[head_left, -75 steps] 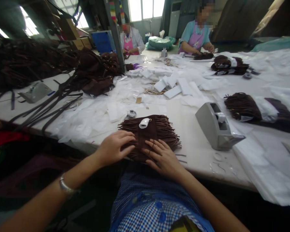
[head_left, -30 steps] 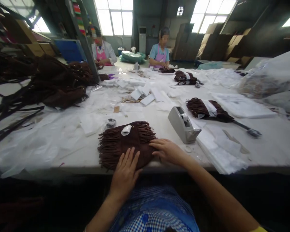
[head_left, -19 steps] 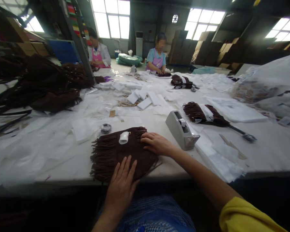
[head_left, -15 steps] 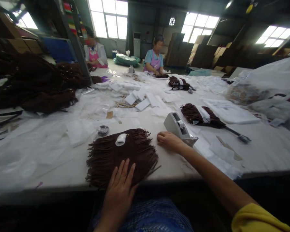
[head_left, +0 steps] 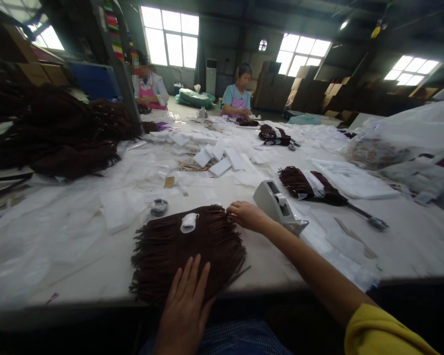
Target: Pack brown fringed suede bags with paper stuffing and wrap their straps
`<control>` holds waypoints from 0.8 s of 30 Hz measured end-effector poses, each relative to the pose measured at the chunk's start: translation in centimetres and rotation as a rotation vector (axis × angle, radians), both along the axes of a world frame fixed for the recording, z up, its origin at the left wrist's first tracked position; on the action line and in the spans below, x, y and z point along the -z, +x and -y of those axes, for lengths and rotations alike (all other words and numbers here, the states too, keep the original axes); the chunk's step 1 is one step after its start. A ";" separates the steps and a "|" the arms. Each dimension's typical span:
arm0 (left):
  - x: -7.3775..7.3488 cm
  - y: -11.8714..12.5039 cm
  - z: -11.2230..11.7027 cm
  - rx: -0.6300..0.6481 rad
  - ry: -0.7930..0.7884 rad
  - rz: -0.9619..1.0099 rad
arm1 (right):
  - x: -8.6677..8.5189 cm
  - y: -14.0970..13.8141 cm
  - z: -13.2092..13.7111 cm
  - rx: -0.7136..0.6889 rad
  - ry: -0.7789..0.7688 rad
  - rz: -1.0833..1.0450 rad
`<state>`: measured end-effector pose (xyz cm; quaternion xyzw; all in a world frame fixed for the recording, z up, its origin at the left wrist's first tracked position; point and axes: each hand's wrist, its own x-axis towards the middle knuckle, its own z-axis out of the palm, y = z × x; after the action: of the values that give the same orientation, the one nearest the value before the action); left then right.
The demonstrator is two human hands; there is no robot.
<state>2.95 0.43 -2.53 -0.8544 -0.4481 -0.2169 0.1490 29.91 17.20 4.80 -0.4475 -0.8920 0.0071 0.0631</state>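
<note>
A dark brown fringed suede bag [head_left: 187, 244] lies flat at the table's near edge, with a small white wrapped piece [head_left: 189, 223] at its top. My left hand [head_left: 187, 301] lies flat and open on the bag's lower edge, fingers stretched out. My right hand [head_left: 246, 215] is at the bag's upper right corner, fingers curled and pinched at the fringe there. A grey tape dispenser [head_left: 279, 207] stands just right of that hand.
A white table [head_left: 96, 256] is strewn with white wrapping sheets [head_left: 222, 160]. Brown bags are heaped [head_left: 59, 133] at the far left; a wrapped fringed bag [head_left: 309, 185] lies right. A tape roll [head_left: 159, 207] sits nearby. Two people [head_left: 239, 98] work at the far end.
My left hand slid from the bag's left side to its bottom edge. My right hand moved up along the right side, out toward the tape dispenser, then back to the bag's top corner.
</note>
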 end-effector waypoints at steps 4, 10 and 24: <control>0.2 -0.1 -0.1 0.002 0.009 -0.006 | -0.8 1.3 1.2 0.210 0.061 0.030; 0.2 -0.1 0.0 -0.009 0.007 -0.028 | -0.8 -4.2 -0.5 -0.137 0.114 -0.140; 0.2 0.0 0.1 -0.003 0.012 0.001 | -3.5 0.5 -2.4 0.095 0.044 0.236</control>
<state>2.96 0.35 -2.70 -0.8526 -0.4482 -0.2201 0.1543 30.43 19.58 8.29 -0.4857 -0.8709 -0.0680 -0.0321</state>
